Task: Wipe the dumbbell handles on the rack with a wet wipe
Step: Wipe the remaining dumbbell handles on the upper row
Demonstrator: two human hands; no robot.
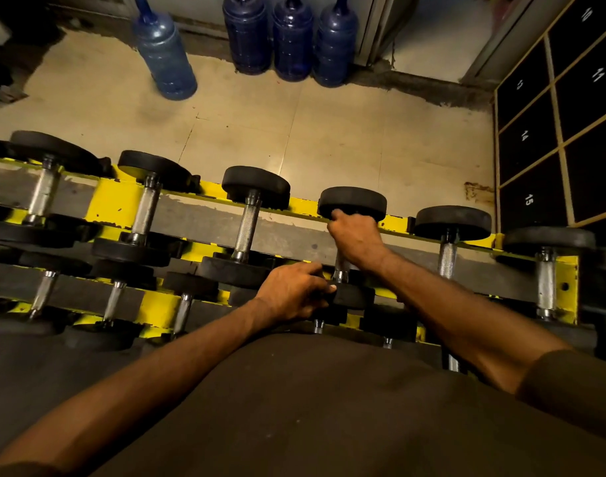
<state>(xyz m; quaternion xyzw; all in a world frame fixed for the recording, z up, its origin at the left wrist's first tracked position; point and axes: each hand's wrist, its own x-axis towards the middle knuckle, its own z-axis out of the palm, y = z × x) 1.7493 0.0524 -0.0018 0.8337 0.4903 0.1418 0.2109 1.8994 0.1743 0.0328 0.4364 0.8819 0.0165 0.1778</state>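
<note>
Several black-headed dumbbells with steel handles lie across a yellow rack [116, 204]. My right hand [356, 241] is curled round the upper part of the handle of one dumbbell [353, 201], just below its far head. My left hand [294, 290] grips the near head of that same dumbbell [355, 296], thumb on its edge. No wet wipe shows; whatever lies under my right palm is hidden. A neighbouring dumbbell handle [248, 225] to the left is bare, as is another dumbbell handle [448, 259] to the right.
A lower rack tier [157, 304] holds smaller dumbbells close to my body. Several blue water jugs [291, 39] stand on the tiled floor behind the rack. Numbered black lockers [552, 132] fill the right side.
</note>
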